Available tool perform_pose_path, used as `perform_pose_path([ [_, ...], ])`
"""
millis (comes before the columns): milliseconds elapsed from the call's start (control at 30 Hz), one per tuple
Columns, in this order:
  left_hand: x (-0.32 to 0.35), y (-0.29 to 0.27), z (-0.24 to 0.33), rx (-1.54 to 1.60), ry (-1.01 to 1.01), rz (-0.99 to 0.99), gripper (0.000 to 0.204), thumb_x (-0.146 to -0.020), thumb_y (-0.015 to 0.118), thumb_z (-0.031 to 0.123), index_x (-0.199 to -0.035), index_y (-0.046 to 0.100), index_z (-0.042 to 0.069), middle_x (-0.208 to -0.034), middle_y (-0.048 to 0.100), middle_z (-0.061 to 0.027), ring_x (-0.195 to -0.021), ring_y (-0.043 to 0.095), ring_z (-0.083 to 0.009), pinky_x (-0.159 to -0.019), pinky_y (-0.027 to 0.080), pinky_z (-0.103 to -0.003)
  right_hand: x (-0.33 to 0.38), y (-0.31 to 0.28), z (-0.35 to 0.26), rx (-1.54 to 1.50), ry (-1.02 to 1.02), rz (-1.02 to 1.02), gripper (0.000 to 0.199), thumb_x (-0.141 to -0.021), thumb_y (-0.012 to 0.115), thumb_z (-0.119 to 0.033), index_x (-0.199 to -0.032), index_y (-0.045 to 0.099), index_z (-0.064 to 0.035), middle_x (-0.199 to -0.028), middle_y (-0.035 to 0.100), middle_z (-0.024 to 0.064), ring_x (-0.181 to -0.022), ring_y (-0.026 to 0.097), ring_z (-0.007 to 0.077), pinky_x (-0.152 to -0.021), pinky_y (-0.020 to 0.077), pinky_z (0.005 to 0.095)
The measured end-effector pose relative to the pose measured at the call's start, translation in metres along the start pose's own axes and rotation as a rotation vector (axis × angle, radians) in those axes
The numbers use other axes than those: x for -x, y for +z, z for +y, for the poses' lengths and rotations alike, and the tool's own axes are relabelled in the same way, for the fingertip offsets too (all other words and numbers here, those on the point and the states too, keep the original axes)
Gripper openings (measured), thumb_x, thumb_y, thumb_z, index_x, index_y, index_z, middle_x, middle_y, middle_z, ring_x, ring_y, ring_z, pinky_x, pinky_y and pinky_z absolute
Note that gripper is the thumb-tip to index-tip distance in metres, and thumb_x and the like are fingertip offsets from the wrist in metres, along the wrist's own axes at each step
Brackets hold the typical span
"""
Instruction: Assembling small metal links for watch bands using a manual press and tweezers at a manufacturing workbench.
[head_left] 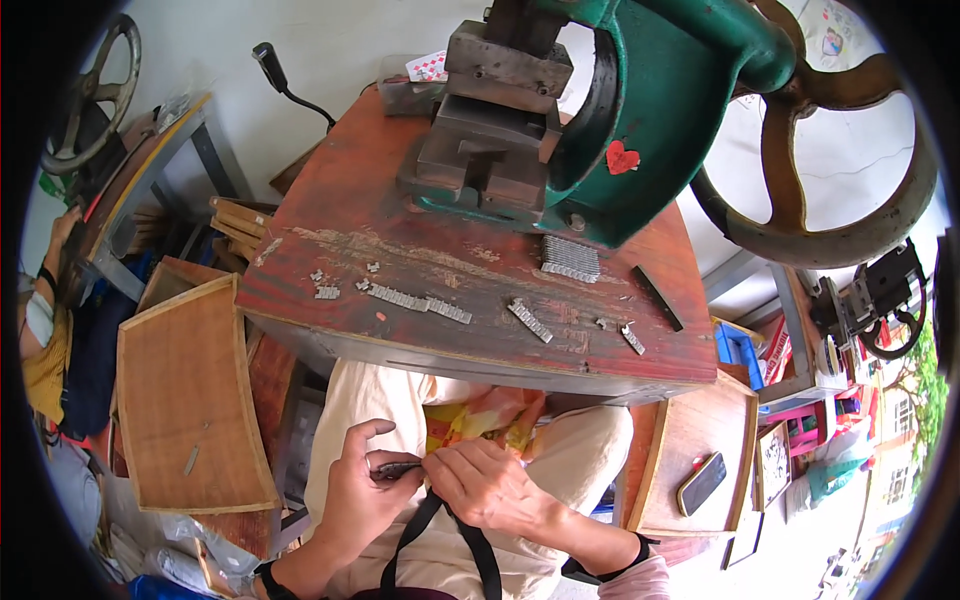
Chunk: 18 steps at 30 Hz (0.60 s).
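My left hand and my right hand meet above my lap, below the table's front edge. Between the left thumb and fingers sits a small dark metallic piece, its kind hard to make out. The right fingers are closed against its end; whatever they pinch is hidden. On the worn red table lie short silver link strips, like watch-band pieces: a long one, another in the middle and a small one. A neat stack of silver strips rests by the press.
A green hand press with a large wheel stands on the table. Near it lies a dark flat bar. Wooden trays flank my legs: one at left, one at right bearing a phone. Another person's arm shows far left.
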<state>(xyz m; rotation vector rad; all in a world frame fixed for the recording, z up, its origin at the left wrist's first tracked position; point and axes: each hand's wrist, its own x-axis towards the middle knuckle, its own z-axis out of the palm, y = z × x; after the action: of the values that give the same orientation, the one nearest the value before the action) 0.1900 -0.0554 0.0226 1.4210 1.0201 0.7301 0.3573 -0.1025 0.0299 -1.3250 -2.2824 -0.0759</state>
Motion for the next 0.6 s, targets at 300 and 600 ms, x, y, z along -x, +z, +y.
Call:
perform_pose_path([
  [300, -0.010, 0.002, 0.001, 0.083, -0.256, -0.196, 0.051, -0.073, 0.067, -0.001, -0.113, 0.036, -0.003, -0.082, 0.065, -0.0171, -0.072, 0.065, -0.0171, -0.064, 0.052, -0.026, 0.004, -0.002, 0.008, 0.152, -0.052, -0.001, 0.026, -0.063, 0.061, -0.007, -0.087, 0.057, 0.0025, -0.074, 0.053, 0.0075, -0.065, 0.056, 0.0196, -0.058, 0.0469, 0.0293],
  [600, -0.013, 0.005, 0.008, 0.218, -0.183, -0.181, 0.047, -0.077, 0.064, -0.005, -0.116, 0.036, 0.000, -0.090, 0.063, -0.0175, -0.078, 0.064, -0.0179, -0.067, 0.052, -0.024, 0.015, -0.032, 0.015, -0.434, 0.549, 0.088, 0.018, -0.076, 0.062, 0.000, -0.093, 0.062, -0.0015, -0.082, 0.061, 0.0116, -0.075, 0.060, 0.0283, -0.065, 0.0496, 0.0346],
])
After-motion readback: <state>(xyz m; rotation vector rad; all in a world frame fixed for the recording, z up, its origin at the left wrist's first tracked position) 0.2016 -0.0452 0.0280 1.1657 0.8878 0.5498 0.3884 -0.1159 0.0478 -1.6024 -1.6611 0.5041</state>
